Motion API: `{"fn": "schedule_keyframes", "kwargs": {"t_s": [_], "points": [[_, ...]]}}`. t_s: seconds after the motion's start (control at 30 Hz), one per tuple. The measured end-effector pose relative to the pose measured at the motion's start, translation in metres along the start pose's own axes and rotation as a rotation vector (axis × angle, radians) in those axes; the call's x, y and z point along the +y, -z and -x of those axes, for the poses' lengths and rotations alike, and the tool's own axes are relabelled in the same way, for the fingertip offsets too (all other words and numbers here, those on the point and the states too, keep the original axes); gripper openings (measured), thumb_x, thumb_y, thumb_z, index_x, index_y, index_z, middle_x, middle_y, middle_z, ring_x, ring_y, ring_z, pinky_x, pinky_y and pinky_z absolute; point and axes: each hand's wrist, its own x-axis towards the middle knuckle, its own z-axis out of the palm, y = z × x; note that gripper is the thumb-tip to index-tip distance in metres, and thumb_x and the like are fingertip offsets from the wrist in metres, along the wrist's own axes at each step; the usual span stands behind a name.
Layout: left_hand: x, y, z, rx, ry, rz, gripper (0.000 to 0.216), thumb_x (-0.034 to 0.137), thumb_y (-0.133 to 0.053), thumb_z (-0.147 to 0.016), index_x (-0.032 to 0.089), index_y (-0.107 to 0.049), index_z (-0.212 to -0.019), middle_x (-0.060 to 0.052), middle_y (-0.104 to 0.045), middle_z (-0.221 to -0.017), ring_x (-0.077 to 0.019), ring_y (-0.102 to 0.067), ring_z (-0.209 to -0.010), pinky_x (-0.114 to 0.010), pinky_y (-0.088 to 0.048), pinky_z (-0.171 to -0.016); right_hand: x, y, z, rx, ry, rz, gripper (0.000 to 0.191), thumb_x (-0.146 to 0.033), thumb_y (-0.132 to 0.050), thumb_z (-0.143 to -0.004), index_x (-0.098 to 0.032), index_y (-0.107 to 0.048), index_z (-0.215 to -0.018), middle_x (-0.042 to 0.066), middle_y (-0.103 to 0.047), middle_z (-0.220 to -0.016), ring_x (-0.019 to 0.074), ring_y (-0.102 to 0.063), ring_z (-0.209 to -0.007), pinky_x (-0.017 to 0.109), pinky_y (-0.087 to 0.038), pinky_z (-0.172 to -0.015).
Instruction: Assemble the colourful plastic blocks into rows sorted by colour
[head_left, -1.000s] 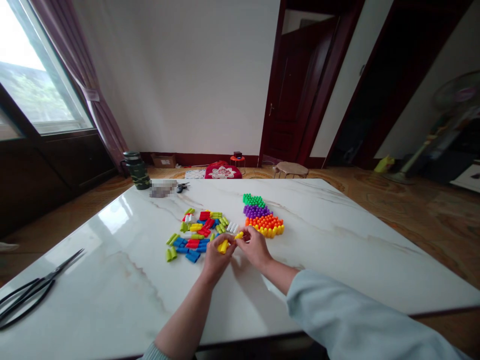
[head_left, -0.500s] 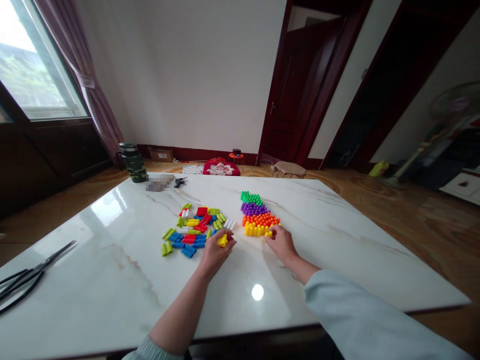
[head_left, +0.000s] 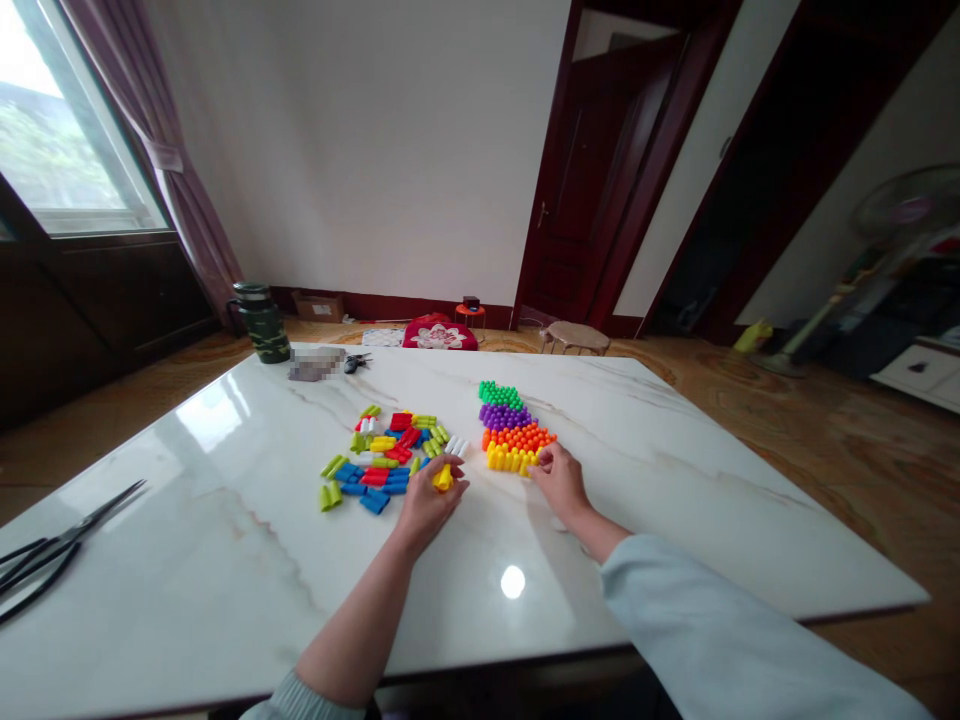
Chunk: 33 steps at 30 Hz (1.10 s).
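My left hand [head_left: 427, 506] is curled around small yellow plastic pieces [head_left: 443, 479], just right of a loose pile of coloured tube-shaped pieces [head_left: 375, 478]. At the right end of a row of upright yellow pegs [head_left: 508, 460], my right hand [head_left: 564, 482] has its thumb and fingers pinched on a yellow peg, mostly hidden by the fingers. Behind that row stand tight groups of orange pegs [head_left: 517, 438], purple pegs [head_left: 504, 418] and green pegs [head_left: 499, 394]. White pieces [head_left: 457, 447] lie between the pile and the rows.
Black-handled scissors [head_left: 71, 545] lie at the table's left side. A camouflage flask [head_left: 262, 325], a blurred-out item [head_left: 315, 364] and a dark tool [head_left: 356, 363] are near the far left edge. The white marbled table [head_left: 712, 500] has a stool [head_left: 576, 338] beyond it.
The view has shifted slightly. My right hand stays at the right end of the yellow row, where a peg between its fingers now shows less. The left hand keeps its hold.
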Motion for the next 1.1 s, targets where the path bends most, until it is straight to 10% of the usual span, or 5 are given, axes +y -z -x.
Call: {"fn": "schedule_keyframes", "kwargs": {"t_s": [0.13, 0.37, 0.63, 0.87, 1.1], "points": [[0.004, 0.001, 0.002, 0.006, -0.066, -0.022, 0.039, 0.016, -0.057, -0.075, 0.020, -0.060, -0.114, -0.003, -0.067, -0.094, -0.0129, -0.063, -0.077, -0.024, -0.050, -0.071, -0.024, -0.003, 0.004, 0.014, 0.092, -0.067, 0.009, -0.028, -0.058, -0.072, -0.021, -0.052, -0.074, 0.001, -0.062, -0.076, 0.0156, -0.058, -0.067, 0.029, -0.047, -0.068], [-0.006, 0.000, 0.003, -0.047, -0.196, -0.128, 0.061, 0.006, -0.052, -0.072, 0.020, -0.051, -0.131, -0.009, -0.061, -0.126, -0.0212, -0.057, -0.117, -0.038, -0.044, -0.101, -0.090, -0.041, 0.024, -0.432, 0.136, -0.384, 0.024, -0.038, -0.061, -0.079, -0.017, -0.064, -0.092, 0.003, -0.069, -0.083, 0.0147, -0.063, -0.071, 0.027, -0.051, -0.066], [-0.008, -0.001, 0.005, -0.037, -0.235, -0.341, 0.070, 0.003, -0.053, -0.071, 0.022, -0.044, -0.139, -0.009, -0.056, -0.133, -0.0222, -0.052, -0.122, -0.038, -0.043, -0.104, -0.080, -0.053, 0.007, -0.533, -0.008, -0.474, 0.022, -0.018, -0.062, -0.071, -0.013, -0.068, -0.092, 0.005, -0.072, -0.085, 0.0176, -0.067, -0.081, 0.030, -0.054, -0.075], [0.004, 0.000, 0.002, -0.039, -0.103, -0.607, 0.024, 0.021, -0.046, -0.092, 0.023, -0.063, -0.109, -0.006, -0.066, -0.103, -0.0196, -0.063, -0.093, -0.029, -0.049, -0.076, -0.075, -0.022, -0.004, -0.197, 0.272, -0.083, 0.016, -0.016, -0.055, -0.083, -0.017, -0.068, -0.092, 0.007, -0.066, -0.099, 0.0165, -0.062, -0.089, 0.029, -0.049, -0.084], [0.009, -0.008, 0.005, 0.024, -0.191, -0.872, 0.040, 0.024, -0.056, -0.084, 0.021, -0.059, -0.124, -0.013, -0.061, -0.122, -0.0303, -0.051, -0.118, -0.044, -0.041, -0.099, -0.081, -0.029, 0.015, -0.441, 0.436, 0.274, 0.021, -0.013, -0.052, -0.087, -0.019, -0.064, -0.104, 0.007, -0.062, -0.106, 0.0174, -0.061, -0.096, 0.027, -0.047, -0.087]]}}
